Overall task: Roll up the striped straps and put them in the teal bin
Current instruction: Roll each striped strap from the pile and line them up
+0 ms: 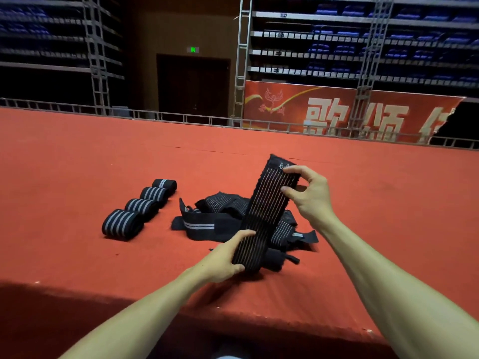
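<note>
Above a red-carpeted stage platform [77, 156], a person stretches one striped strap [267, 211] taut between both hands. The left hand [228, 257] clenches the strap's near end, thumb across the top and fingers tucked beneath; the right hand [308, 193] pinches the far end beside a small white logo, thumb and forefinger closed on the edge. The strap runs flat and untwisted, rising from near left to far right over a loose pile of unrolled straps [223, 218] on the carpet.

Four finished rolls [145, 206] lie in a diagonal row to the left of the pile, each touching its neighbour.

Rolling appears about to begin. To do it well, the strap should probably be kept under tension with its edges square, started tightly from one end, so the coil ends up as compact as those already done.

No teal bin is in view, so where the rolls go cannot be told. How many straps remain in the tangled pile is hard to make out, and the held strap's near end disappears behind the left hand. Dim lighting blurs the seating and banner beyond.
</note>
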`<action>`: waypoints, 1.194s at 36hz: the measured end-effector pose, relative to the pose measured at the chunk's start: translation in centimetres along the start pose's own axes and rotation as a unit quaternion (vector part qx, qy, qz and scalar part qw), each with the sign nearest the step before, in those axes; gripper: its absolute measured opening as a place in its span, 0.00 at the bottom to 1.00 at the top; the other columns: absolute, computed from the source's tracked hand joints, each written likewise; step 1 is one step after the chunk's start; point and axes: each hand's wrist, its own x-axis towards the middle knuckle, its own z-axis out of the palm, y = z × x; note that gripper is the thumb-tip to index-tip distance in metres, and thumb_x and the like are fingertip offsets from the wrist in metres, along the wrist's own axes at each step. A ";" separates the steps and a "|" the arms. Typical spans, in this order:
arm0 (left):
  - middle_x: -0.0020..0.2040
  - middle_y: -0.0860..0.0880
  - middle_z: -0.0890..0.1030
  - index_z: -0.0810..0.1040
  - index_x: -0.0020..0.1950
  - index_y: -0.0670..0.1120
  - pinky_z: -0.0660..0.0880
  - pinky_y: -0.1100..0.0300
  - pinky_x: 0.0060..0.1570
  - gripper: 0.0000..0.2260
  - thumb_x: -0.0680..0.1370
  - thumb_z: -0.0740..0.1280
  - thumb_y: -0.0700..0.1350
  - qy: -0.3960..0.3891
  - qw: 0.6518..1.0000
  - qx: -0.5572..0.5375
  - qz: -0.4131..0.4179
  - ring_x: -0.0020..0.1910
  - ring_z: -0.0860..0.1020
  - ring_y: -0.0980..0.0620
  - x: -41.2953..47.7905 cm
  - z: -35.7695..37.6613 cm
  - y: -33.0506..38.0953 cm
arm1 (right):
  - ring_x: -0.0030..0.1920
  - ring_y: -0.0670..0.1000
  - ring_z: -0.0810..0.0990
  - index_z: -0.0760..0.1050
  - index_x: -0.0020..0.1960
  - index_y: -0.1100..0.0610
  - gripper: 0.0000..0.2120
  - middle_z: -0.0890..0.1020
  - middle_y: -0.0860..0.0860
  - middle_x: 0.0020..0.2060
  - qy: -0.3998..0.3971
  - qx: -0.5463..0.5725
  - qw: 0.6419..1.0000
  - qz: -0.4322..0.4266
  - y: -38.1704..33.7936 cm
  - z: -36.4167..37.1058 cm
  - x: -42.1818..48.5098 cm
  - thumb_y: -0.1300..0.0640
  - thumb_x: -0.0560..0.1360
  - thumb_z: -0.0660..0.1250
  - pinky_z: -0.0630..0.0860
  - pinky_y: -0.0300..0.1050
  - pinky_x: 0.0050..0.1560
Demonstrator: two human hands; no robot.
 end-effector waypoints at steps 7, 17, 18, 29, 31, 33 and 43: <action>0.58 0.48 0.80 0.75 0.66 0.52 0.77 0.60 0.54 0.27 0.69 0.72 0.34 0.034 0.990 -0.131 -0.028 0.50 0.78 0.56 1.1 0.2 3.4 | 0.50 0.44 0.82 0.79 0.53 0.48 0.21 0.82 0.41 0.49 -0.012 -0.001 1.000 0.024 1.0 0.2 -1.7 0.71 0.70 0.73 0.80 0.43 0.54; 0.52 0.46 0.80 0.79 0.59 0.50 0.79 0.55 0.47 0.19 0.73 0.71 0.31 -0.070 0.951 -0.297 -0.050 0.48 0.80 0.51 3.3 3.6 9.7 | 0.47 0.36 0.81 0.79 0.56 0.54 0.21 0.82 0.41 0.50 0.049 0.006 0.999 0.015 2.2 -3.6 -2.1 0.76 0.71 0.67 0.78 0.34 0.51; 0.54 0.46 0.80 0.79 0.61 0.48 0.79 0.58 0.49 0.20 0.73 0.71 0.31 -0.065 0.963 -0.258 -0.043 0.51 0.80 0.51 3.4 4.4 9.5 | 0.48 0.39 0.81 0.80 0.56 0.54 0.21 0.82 0.42 0.49 0.051 0.003 0.998 0.023 2.6 -3.9 -2.4 0.76 0.71 0.67 0.78 0.35 0.51; 0.59 0.42 0.71 0.67 0.71 0.54 0.67 0.50 0.67 0.25 0.76 0.70 0.55 -0.045 0.993 0.108 -0.014 0.64 0.69 0.41 5.9 7.1 5.8 | 0.48 0.47 0.82 0.79 0.53 0.50 0.24 0.83 0.41 0.48 0.063 -0.025 0.993 0.092 9.1 -5.7 -6.0 0.77 0.70 0.67 0.79 0.47 0.54; 0.56 0.45 0.69 0.72 0.66 0.52 0.66 0.51 0.67 0.19 0.77 0.69 0.54 0.001 0.997 0.080 -0.017 0.62 0.68 0.43 6.8 6.1 5.5 | 0.48 0.47 0.82 0.79 0.52 0.50 0.24 0.83 0.41 0.48 0.067 -0.026 0.992 0.099 9.9 -5.5 -6.5 0.77 0.69 0.67 0.79 0.47 0.54; 0.56 0.44 0.70 0.74 0.64 0.49 0.65 0.53 0.66 0.16 0.79 0.67 0.53 0.046 0.996 0.069 -0.036 0.62 0.67 0.42 8.1 5.0 5.2 | 0.48 0.43 0.82 0.79 0.53 0.50 0.24 0.82 0.40 0.48 0.060 -0.027 0.992 0.109 10.4 -5.2 -6.9 0.77 0.70 0.67 0.79 0.44 0.54; 0.61 0.44 0.79 0.74 0.63 0.44 0.68 0.55 0.61 0.14 0.82 0.63 0.51 0.055 0.987 0.013 -0.149 0.63 0.74 0.43 12.8 4.7 2.1 | 0.50 0.45 0.83 0.78 0.51 0.44 0.27 0.83 0.40 0.49 0.044 -0.012 0.990 0.136 12.7 -4.7 -8.4 0.76 0.70 0.68 0.78 0.36 0.50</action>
